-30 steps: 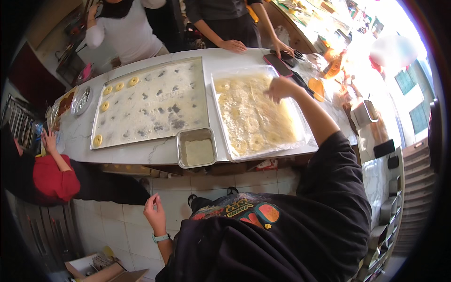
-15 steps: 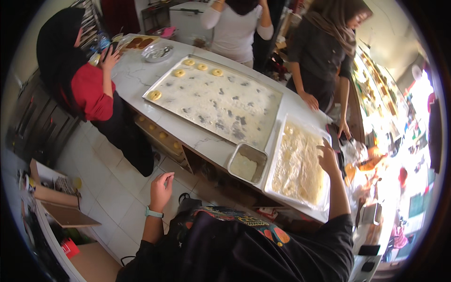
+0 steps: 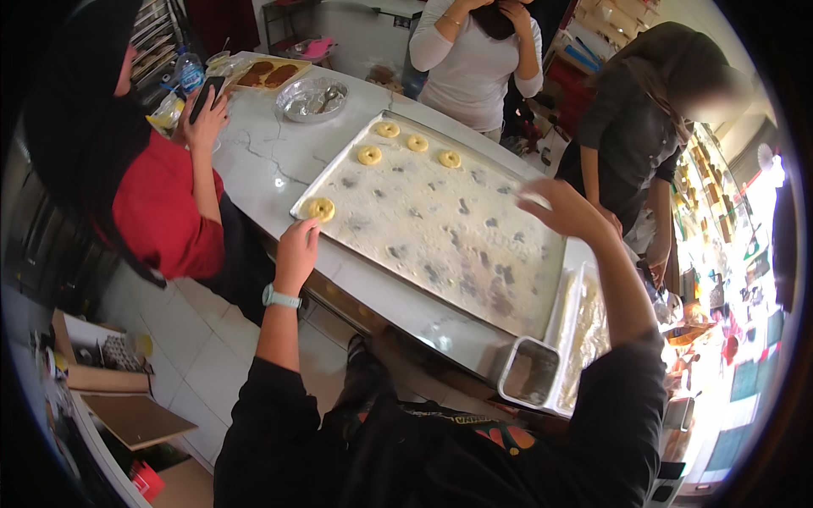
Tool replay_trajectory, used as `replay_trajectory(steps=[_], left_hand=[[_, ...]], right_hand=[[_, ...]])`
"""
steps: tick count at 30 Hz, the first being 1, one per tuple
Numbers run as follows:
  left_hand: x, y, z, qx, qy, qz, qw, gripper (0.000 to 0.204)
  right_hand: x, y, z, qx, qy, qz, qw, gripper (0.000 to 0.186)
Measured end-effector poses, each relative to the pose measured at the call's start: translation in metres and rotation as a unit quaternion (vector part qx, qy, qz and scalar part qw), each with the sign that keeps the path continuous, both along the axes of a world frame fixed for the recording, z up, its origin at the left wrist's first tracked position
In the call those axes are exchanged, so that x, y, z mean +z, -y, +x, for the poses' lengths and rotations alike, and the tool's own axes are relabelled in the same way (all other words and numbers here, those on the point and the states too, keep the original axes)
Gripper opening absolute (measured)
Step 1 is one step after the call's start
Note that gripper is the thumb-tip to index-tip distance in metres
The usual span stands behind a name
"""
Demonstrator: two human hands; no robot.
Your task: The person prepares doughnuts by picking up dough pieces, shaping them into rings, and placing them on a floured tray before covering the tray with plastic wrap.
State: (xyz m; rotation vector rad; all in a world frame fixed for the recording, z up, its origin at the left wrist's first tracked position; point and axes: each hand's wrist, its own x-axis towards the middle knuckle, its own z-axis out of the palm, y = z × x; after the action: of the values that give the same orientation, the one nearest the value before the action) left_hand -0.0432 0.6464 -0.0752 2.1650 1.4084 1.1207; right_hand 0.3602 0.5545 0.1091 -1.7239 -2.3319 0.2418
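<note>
A large rimmed baking tray [image 3: 432, 245], dusted with flour and marked by dark patches, lies on the table. Several raw dough rings sit on it, one ring [image 3: 320, 210] at its near left corner and others, such as this ring [image 3: 416, 143], along the far left part. My left hand [image 3: 296, 254] is at that near corner, fingers pressed together against the tray rim and the corner ring's lower edge; whether it grips either is hidden. Over the tray's right side hovers my right hand [image 3: 563, 207], fingers stretched out and somewhat blurred, with nothing seen in it.
A metal pan [image 3: 528, 372] stands at the near table edge, beside a plastic-covered white tray [image 3: 584, 330]. A foil bowl [image 3: 312, 100] with a spoon lies at the back left. People stand left, behind and right; the left person holds a phone [image 3: 206, 97].
My left hand has come up from beside the table to the tray's near left corner. My right hand has moved left from the plastic-covered tray to above the baking tray. The view has shifted.
</note>
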Motion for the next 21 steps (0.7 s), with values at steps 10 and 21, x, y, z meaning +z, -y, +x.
replay_trajectory(steps=[10,21], left_hand=[[-0.023,-0.114,-0.009,-0.25,-0.155,-0.052,0.955,0.041],[0.012,-0.136,0.03,-0.187,0.086,-0.124,0.971,0.028]], right_hand=[[-0.184,-0.27,-0.133,-0.105,-0.105,-0.046,0.988,0.049],[-0.215,-0.301,-0.139,-0.129,-0.137,-0.005,0.982,0.035]])
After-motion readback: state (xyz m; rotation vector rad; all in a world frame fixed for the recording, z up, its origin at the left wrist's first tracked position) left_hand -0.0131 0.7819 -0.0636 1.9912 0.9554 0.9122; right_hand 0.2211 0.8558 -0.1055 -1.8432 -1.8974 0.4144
